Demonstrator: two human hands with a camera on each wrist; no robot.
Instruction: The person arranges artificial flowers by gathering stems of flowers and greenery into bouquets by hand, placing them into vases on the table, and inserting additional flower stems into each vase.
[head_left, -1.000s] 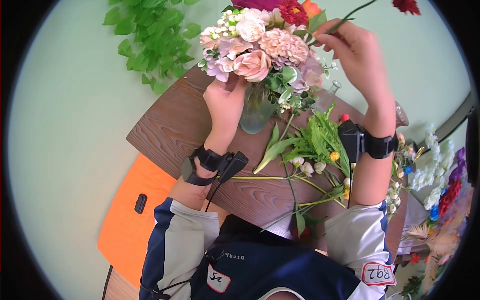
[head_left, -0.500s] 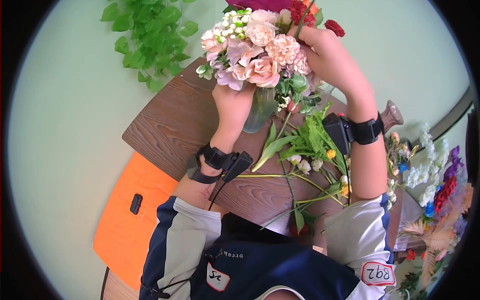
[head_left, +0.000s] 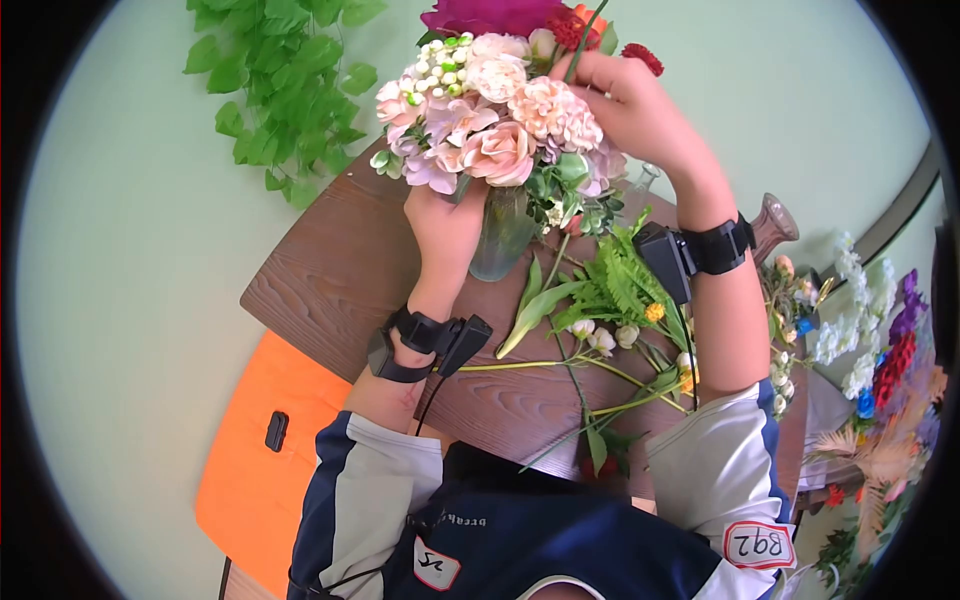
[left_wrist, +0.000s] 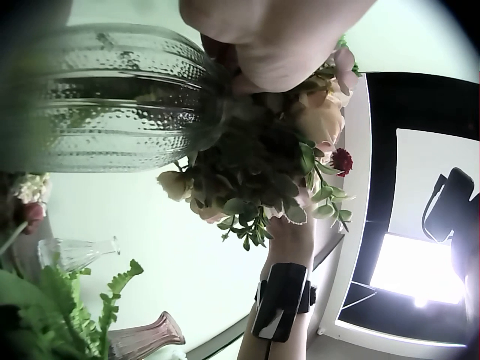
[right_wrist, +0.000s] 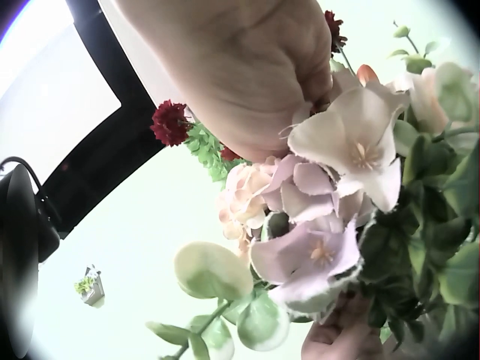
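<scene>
A ribbed glass vase (head_left: pixel 502 240) (left_wrist: pixel 112 112) holds a dense bouquet of pink, peach and lilac flowers (head_left: pixel 498 153) (right_wrist: pixel 307 255). My left hand (head_left: pixel 443 235) (left_wrist: pixel 270 37) grips around the vase's neck, just under the blossoms; its fingers are partly hidden. At the bouquet's upper right, my right hand (head_left: pixel 645 115) (right_wrist: pixel 232 75) pinches a green stem (head_left: pixel 587 38) among the flowers. Its fingertips are hidden by petals in the right wrist view. A dark red flower (head_left: pixel 642 58) (right_wrist: pixel 170 123) shows beside that hand.
Loose stems, green fern leaves (head_left: pixel 625 275) and white blooms (head_left: pixel 601 341) lie on the wooden table (head_left: pixel 330 260). A pinkish glass vase (head_left: pixel 774 225) stands at the right, near a clear one (head_left: pixel 643 180). An orange surface (head_left: pixel 260 470) is lower left; leafy vines (head_left: pixel 285 90) hang upper left.
My right hand has moved left and in against the bouquet, bringing the stem and red flower closer. My left hand has stayed at the vase, with the view shifting slightly.
</scene>
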